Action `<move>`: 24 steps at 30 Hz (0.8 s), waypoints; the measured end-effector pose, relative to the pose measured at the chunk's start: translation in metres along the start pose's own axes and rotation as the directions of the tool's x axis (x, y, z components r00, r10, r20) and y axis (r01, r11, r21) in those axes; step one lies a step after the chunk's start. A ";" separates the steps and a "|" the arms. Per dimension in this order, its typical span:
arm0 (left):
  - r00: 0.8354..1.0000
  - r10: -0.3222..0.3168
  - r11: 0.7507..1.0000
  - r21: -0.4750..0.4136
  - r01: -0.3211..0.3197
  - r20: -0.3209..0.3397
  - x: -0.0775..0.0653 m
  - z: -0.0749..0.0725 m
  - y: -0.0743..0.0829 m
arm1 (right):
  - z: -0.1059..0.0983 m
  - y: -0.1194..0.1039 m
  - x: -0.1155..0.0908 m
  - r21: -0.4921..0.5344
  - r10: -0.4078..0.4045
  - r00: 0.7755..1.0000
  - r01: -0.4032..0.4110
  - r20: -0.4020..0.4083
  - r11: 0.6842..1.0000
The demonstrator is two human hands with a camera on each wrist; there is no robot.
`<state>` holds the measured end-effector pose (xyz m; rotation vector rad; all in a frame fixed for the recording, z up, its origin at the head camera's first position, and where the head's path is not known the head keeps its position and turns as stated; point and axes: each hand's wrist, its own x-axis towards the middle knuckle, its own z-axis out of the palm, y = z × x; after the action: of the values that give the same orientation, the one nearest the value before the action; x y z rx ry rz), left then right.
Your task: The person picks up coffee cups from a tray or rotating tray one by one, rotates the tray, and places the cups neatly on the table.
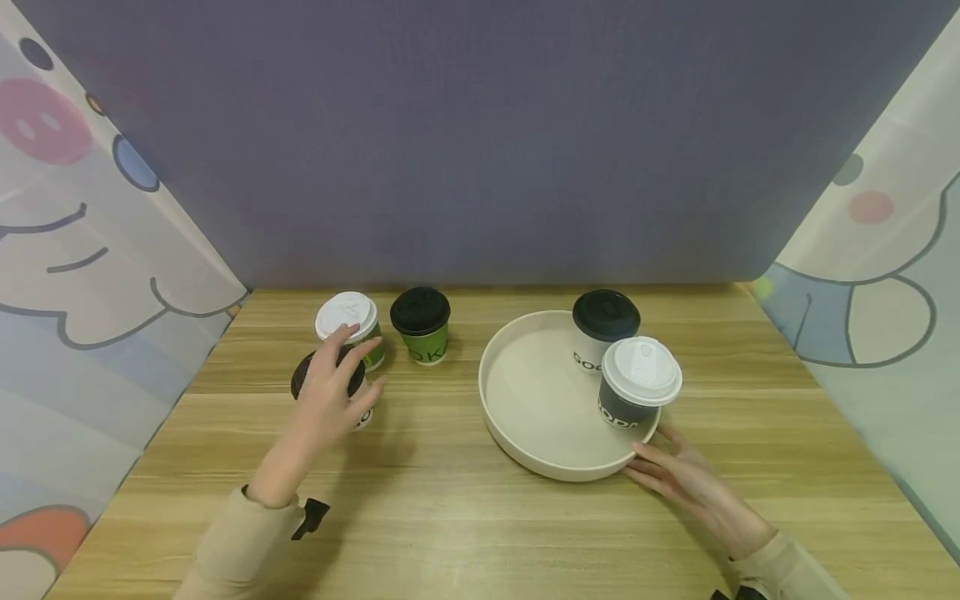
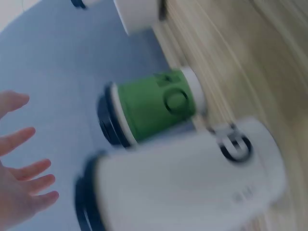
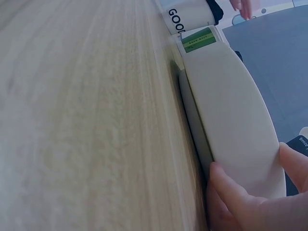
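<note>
While the right hand (image 1: 686,479) pinches the round tray (image 1: 525,400) at its rim, the left hand (image 1: 322,408) hangs spread and empty above the black-lidded cup (image 2: 178,185), left of the tray. Looks like paper, so probably light and dentable; I'd grab mid-body, not the lid. Tray's got a dark cup (image 1: 642,379) and another white one (image 1: 600,329), both lidded, contents hidden.
</note>
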<state>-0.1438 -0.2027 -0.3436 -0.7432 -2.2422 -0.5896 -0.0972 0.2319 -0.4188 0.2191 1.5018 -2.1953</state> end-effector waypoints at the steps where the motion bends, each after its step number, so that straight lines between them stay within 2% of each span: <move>1: 1.000 0.017 1.000 -0.014 -0.017 -0.003 0.003 0.003 0.005 | 0.000 0.000 0.000 -0.001 0.000 1.000 0.000 -0.002 1.000; 4: 0.998 0.062 0.997 -0.046 -0.061 0.010 0.008 0.012 0.017 | 0.000 0.001 0.001 -0.003 0.000 1.000 0.000 -0.006 1.000; 8: 0.994 0.071 0.993 -0.096 -0.063 0.083 0.012 0.023 0.030 | -0.001 0.001 0.001 -0.006 -0.005 1.000 0.005 0.002 1.000; 10: 0.989 0.059 0.993 -0.109 -0.044 0.138 0.013 0.028 0.036 | -0.001 0.001 0.001 -0.006 -0.008 1.000 0.008 0.004 1.000; 15: 0.972 0.069 0.992 -0.122 -0.042 0.226 0.014 0.043 0.051 | -0.001 0.001 0.001 -0.004 -0.008 1.000 0.008 0.008 1.000; 19: 0.959 0.131 0.982 -0.164 -0.091 0.252 0.013 0.058 0.062 | -0.001 0.001 0.001 0.004 -0.008 1.000 0.008 0.014 1.000; 24: 0.925 0.201 0.969 -0.206 -0.139 0.323 0.010 0.075 0.077 | -0.001 0.000 0.001 0.017 -0.003 1.000 0.003 0.012 1.000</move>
<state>-0.1347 -0.0991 -0.3706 -1.2011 -2.4229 -0.6210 -0.0984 0.2325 -0.4203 0.2092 1.4781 -2.2087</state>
